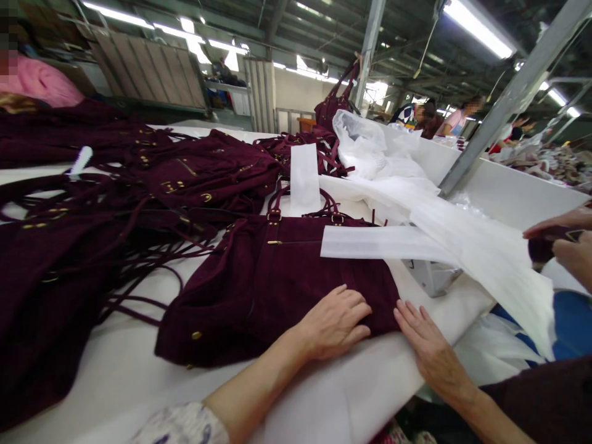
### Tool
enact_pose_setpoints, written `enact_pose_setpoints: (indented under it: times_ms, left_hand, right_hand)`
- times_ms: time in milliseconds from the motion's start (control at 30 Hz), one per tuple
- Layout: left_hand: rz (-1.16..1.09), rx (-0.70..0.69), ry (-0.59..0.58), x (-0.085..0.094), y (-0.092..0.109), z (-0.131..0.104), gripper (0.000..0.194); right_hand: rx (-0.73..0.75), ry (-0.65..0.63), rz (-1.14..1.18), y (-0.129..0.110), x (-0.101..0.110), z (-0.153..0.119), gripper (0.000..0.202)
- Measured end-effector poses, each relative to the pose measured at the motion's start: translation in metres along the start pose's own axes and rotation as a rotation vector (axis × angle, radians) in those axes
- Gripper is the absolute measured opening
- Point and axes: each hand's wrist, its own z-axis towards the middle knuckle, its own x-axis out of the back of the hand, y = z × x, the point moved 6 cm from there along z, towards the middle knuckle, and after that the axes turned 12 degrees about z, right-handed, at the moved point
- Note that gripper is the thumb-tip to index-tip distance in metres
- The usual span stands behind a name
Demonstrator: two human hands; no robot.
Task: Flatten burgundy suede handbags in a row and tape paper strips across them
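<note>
A dark maroon handbag [287, 277] with gold fittings lies flat on the white-covered table. My left hand [335, 324] rests on its lower right part, palm down, fingers slightly bent and apart. Against the bag's right edge lies my right hand [425, 342], fingers stretched out, fingertips touching the fabric. A white strip [383, 242] lies across the bag's upper right corner. Another white strip [305, 179] lies beyond the bag, by its handles. Neither hand grips anything.
More maroon bags [194, 172] with tangled straps are piled at the left and back. White wrapping sheets [444, 216] spread at the right, beside a slanted metal post [504, 105]. Another person's hands [568, 240] hold something dark at the right edge. People are in the background.
</note>
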Motion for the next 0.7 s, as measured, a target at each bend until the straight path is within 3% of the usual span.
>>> enact_pose_setpoints:
  times_ms: [100,167,200,267,333,367,433,567,633,700]
  left_hand:
    - [0.045,-0.028,-0.007,-0.007,0.006,0.003,0.049]
    - [0.063,-0.028,-0.025,-0.012,0.007,0.003,0.048]
    - [0.066,-0.028,-0.033,-0.013,0.007,0.003,0.048]
    - [0.067,-0.029,-0.04,-0.013,0.005,0.002,0.047]
    - [0.061,-0.036,-0.038,-0.011,0.005,0.001,0.047]
    - [0.056,-0.041,-0.033,-0.009,0.005,0.001,0.047]
    - [0.046,-0.046,-0.019,-0.005,0.007,0.0,0.045]
    - [0.024,-0.06,-0.013,-0.001,0.011,-0.002,0.032]
    - [0.014,-0.037,-0.009,0.002,0.01,-0.005,0.032]
    - [0.047,0.091,0.014,0.005,0.001,-0.011,0.039]
  right_hand:
    - [0.007,-0.14,-0.037,-0.009,0.023,0.023,0.063]
    - [0.01,-0.237,-0.023,-0.023,0.054,0.061,0.042]
    - [-0.017,-0.213,-0.008,-0.03,0.074,0.086,0.032]
    - [-0.04,-0.047,0.082,-0.048,0.112,0.138,0.036]
    - [0.013,0.149,0.196,-0.062,0.127,0.172,0.048]
    - [0.056,0.194,0.228,-0.065,0.12,0.179,0.053]
    - [0.12,0.176,0.232,-0.062,0.081,0.173,0.062]
    - [-0.01,0.043,0.159,-0.018,-0.012,0.123,0.063]
    - [-0.051,0.019,0.167,-0.001,-0.034,0.106,0.065]
    - [-0.066,0.037,0.196,0.006,-0.039,0.1,0.068]
